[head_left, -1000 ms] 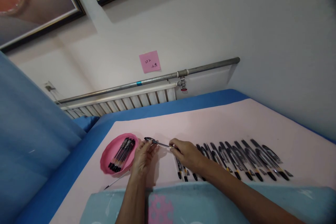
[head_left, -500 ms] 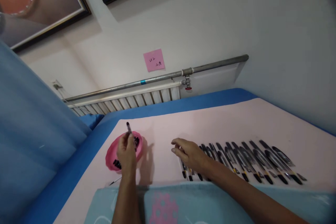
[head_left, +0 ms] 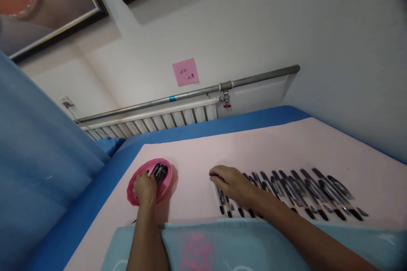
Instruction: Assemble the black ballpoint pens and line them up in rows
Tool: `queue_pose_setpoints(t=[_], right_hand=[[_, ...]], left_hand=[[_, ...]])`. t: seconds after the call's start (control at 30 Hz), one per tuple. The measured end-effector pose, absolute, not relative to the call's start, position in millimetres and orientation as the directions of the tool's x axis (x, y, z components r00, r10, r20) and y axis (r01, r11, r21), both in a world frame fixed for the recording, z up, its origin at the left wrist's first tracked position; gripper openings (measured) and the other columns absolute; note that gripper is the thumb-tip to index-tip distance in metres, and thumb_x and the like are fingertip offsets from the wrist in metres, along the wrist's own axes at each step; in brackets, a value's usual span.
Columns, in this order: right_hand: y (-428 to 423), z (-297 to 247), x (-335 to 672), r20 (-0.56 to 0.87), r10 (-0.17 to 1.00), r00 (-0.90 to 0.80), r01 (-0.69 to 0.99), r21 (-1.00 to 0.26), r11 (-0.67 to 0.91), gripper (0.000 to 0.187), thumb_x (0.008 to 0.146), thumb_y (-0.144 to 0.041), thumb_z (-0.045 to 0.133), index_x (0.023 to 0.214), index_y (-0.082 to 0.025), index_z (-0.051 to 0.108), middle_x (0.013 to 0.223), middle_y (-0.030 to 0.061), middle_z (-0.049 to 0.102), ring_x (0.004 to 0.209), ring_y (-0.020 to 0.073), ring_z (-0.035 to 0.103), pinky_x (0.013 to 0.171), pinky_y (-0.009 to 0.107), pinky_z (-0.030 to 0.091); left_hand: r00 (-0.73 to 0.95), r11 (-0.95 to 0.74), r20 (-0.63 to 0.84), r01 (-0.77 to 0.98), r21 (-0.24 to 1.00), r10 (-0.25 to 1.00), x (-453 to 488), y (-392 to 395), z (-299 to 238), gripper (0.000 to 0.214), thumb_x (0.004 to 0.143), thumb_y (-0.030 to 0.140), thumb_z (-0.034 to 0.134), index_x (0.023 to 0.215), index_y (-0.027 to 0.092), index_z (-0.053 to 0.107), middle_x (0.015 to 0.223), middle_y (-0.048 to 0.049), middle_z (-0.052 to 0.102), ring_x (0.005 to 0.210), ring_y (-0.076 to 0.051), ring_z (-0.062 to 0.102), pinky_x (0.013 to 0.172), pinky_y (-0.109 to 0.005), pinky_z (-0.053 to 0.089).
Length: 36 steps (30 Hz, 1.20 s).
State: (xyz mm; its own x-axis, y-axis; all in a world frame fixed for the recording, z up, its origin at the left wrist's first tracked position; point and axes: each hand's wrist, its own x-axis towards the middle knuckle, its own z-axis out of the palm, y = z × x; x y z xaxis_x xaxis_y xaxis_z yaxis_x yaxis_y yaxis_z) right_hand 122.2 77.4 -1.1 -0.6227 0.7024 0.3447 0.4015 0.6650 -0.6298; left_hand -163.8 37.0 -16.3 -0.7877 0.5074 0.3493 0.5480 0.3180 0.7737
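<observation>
My left hand [head_left: 145, 188] reaches into a pink scallop-edged bowl [head_left: 168, 186], its fingers curled down beside several dark pens [head_left: 160, 172] lying there. What those fingers grip, if anything, is hidden. At the left end of a row of pens [head_left: 302, 190] on the pink sheet is my right hand [head_left: 233, 184], thumb and fingertips brought together. I cannot make out whether something is between them. The row's pens have clear barrels, black ends and small yellow bands; my right hand and forearm cover some of them.
The pink sheet [head_left: 190, 152] lies over a blue surface [head_left: 254, 119]. A light-blue cover with a pink pattern [head_left: 197, 250] is closest to me. A blue curtain [head_left: 34, 148] hangs at left. Behind are a radiator [head_left: 165, 119] and a metal pipe [head_left: 263, 77] along the wall.
My left hand, which held a pen upright above the bowl, has gone down into it. My right hand's fingertips have closed together, with the hand staying beside the row.
</observation>
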Motion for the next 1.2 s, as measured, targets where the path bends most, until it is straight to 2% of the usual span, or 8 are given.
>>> queue_pose_setpoints(t=[0.13,0.23,0.43,0.67,0.87,1.0,1.1,1.2], right_hand=[[82.8,0.1,125.5,0.383,0.723,-0.574,0.409,-0.631,0.659,0.016,0.08,-0.017,0.044,0.085,-0.017,0.06,0.082,0.0051,0.064,0.076,0.0154,0.056,0.068,0.026,0.041],[89.6,0.0,131.2,0.417,0.756,-0.506,0.435,-0.634,0.64,0.016,0.08,-0.017,0.044,0.082,-0.017,0.06,0.08,0.0042,0.063,0.074,0.0143,0.055,0.066,0.025,0.04],[100.6,-1.2,140.6,0.445,0.79,-0.422,0.469,-0.639,0.61,0.013,0.078,-0.016,0.046,0.08,-0.017,0.059,0.076,0.0023,0.062,0.07,0.0126,0.054,0.065,0.023,0.038],[100.0,1.0,140.5,0.41,0.809,-0.421,0.487,-0.65,0.583,0.013,0.078,-0.016,0.047,0.081,-0.017,0.06,0.077,0.0019,0.062,0.071,0.0122,0.053,0.065,0.023,0.038],[99.2,2.2,140.8,0.395,0.812,-0.431,0.494,-0.65,0.578,0.015,0.079,-0.015,0.046,0.082,-0.016,0.06,0.078,0.0025,0.062,0.072,0.0121,0.054,0.066,0.023,0.038],[99.4,1.9,141.3,0.389,0.804,-0.449,0.496,-0.64,0.587,0.016,0.079,-0.015,0.045,0.084,-0.015,0.06,0.08,0.0035,0.063,0.074,0.0127,0.054,0.068,0.023,0.038],[98.8,3.2,141.1,0.371,0.809,-0.455,0.5,-0.646,0.577,0.016,0.079,-0.016,0.045,0.083,-0.015,0.061,0.08,0.0039,0.063,0.074,0.0129,0.055,0.068,0.023,0.039],[94.1,5.9,138.5,0.323,0.813,-0.486,0.485,-0.674,0.557,0.018,0.08,-0.019,0.045,0.084,-0.015,0.062,0.08,0.0039,0.064,0.074,0.013,0.055,0.067,0.023,0.039]], left_hand=[[-0.683,0.223,0.454,0.662,0.716,0.572,-138.4,37.6,-4.6,0.016,0.069,0.024,0.052,0.081,0.017,0.06,0.093,-0.0138,0.059,0.101,-0.03,0.047,0.091,-0.044,0.027],[-0.532,0.103,0.469,0.731,0.674,0.705,-101.0,39.5,-4.0,0.02,0.072,0.03,0.05,0.084,0.018,0.06,0.088,-0.0088,0.06,0.087,-0.022,0.053,0.083,-0.035,0.035],[-0.173,0.044,0.131,0.75,0.659,0.976,-29.2,37.9,-21.3,0.019,0.073,0.036,0.049,0.074,0.018,0.056,0.064,-0.0017,0.06,0.059,-0.014,0.052,0.056,-0.026,0.035],[-0.128,0.164,-0.104,0.823,0.544,0.986,-18.7,41.3,-31.1,0.018,0.067,0.032,0.055,0.076,0.017,0.055,0.075,-0.0053,0.064,0.068,-0.016,0.055,0.057,-0.024,0.033],[-0.201,0.234,-0.122,0.872,0.43,0.972,-29.1,40.7,-28.5,0.013,0.068,0.023,0.047,0.076,0.017,0.054,0.078,-0.0077,0.064,0.069,-0.017,0.056,0.057,-0.025,0.032],[-0.192,0.232,-0.132,0.859,0.457,0.972,-29.7,39.1,-28.2,0.013,0.065,0.031,0.052,0.067,0.018,0.052,0.07,-0.007,0.063,0.065,-0.018,0.054,0.056,-0.027,0.031],[-0.244,0.274,-0.132,0.759,0.591,0.961,-31.6,39.0,-27.9,0.014,0.059,0.025,0.058,0.053,0.019,0.048,0.057,-0.0061,0.058,0.063,-0.019,0.054,0.057,-0.028,0.032],[-0.243,0.296,-0.181,0.614,0.732,0.953,-33.5,38.5,-24.2,0.016,0.064,0.028,0.054,0.054,0.018,0.048,0.052,-0.0041,0.055,0.054,-0.017,0.053,0.054,-0.028,0.035]])
